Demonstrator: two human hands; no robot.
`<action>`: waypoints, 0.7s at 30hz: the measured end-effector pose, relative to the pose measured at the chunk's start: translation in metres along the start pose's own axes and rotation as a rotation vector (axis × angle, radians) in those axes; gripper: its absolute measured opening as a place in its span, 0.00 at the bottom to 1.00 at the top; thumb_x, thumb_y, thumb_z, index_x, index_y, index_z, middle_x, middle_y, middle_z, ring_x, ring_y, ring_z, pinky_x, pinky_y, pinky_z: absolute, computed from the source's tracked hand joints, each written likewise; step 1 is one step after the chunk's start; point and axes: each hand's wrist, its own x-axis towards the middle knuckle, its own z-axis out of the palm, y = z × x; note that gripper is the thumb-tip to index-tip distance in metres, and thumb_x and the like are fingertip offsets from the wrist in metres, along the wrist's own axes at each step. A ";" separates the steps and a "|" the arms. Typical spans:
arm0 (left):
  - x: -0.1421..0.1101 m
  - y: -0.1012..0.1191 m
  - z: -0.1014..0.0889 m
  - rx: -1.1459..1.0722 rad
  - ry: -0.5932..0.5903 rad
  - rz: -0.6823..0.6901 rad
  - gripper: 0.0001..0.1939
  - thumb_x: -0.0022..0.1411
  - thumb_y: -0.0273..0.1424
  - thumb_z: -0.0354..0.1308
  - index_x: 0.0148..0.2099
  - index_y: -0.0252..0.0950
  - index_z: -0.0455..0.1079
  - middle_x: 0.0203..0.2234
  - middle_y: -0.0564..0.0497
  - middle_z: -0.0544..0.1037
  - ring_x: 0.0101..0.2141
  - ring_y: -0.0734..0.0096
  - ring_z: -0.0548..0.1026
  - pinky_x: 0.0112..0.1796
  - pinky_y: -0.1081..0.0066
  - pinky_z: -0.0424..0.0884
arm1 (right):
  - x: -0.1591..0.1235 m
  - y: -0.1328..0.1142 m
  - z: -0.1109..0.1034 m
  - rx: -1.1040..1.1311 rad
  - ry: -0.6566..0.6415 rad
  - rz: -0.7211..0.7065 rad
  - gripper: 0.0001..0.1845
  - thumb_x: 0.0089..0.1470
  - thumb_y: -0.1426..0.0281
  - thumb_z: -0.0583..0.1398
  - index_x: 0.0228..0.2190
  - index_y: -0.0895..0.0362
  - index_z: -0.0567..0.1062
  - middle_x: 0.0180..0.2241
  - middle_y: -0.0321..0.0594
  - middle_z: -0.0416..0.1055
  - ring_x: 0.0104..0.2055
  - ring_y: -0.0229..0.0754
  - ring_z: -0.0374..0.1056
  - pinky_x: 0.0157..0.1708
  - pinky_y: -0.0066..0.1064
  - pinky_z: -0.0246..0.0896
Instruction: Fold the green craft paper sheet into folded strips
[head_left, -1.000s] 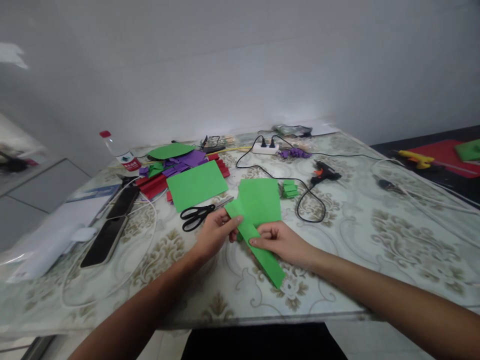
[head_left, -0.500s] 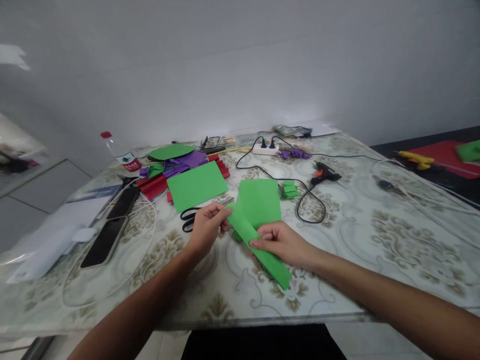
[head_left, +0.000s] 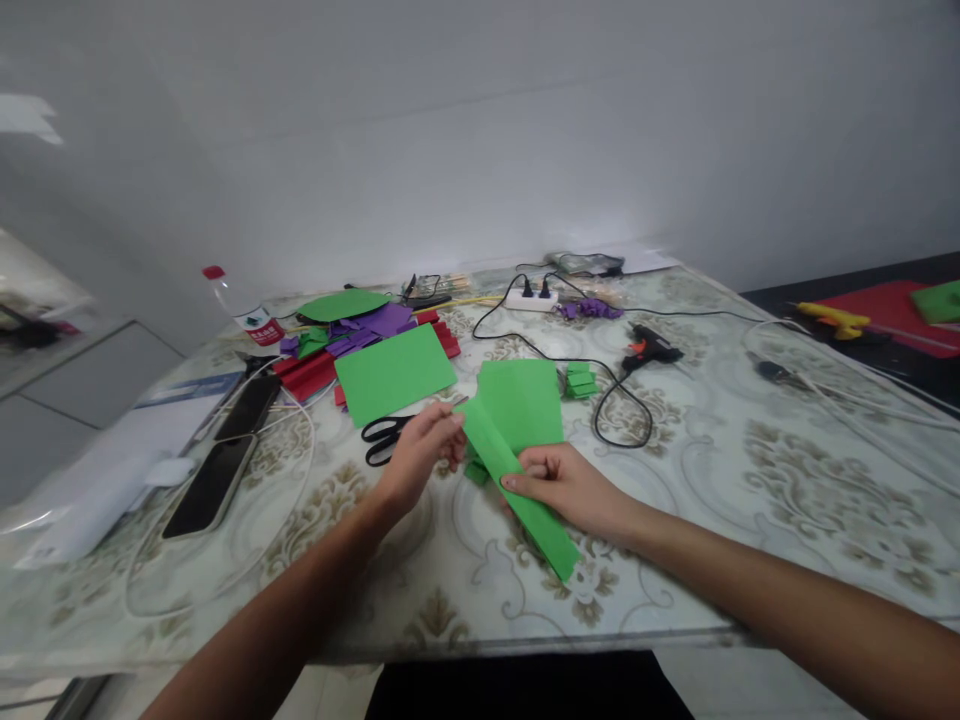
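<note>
A long folded strip of green paper (head_left: 489,445) slants between my hands above the table. My left hand (head_left: 421,448) pinches its upper end between thumb and fingers. Around its middle, my right hand (head_left: 568,487) is closed with the thumb on top, and the lower end sticks out toward me. Behind the strip lies a wider green paper sheet (head_left: 525,395), partly covered. A small green piece (head_left: 475,472) shows beneath the strip. Black-handled scissors (head_left: 381,437) lie beside my left hand, their blades mostly hidden by it. A green rectangle of paper (head_left: 394,375) rests beyond them.
Purple and red paper (head_left: 307,372) piles up at the back left near a bottle (head_left: 256,322). Phones (head_left: 210,485) and white cable lie left. A power strip (head_left: 531,299), a black glue gun (head_left: 651,347) with its looped cord, and small green folded pieces (head_left: 580,380) sit behind my right hand.
The green strip has turned slightly in my hands, showing its face a little differently. My left fingers have shifted a little at its upper end; the right hand has hardly moved.
</note>
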 end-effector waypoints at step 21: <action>0.001 0.006 -0.004 0.179 0.021 0.062 0.14 0.52 0.37 0.68 0.25 0.34 0.70 0.14 0.55 0.71 0.16 0.77 0.66 0.20 0.76 0.61 | 0.001 0.002 0.000 -0.069 -0.040 -0.031 0.28 0.48 0.47 0.68 0.22 0.56 0.65 0.19 0.31 0.67 0.18 0.32 0.55 0.19 0.26 0.44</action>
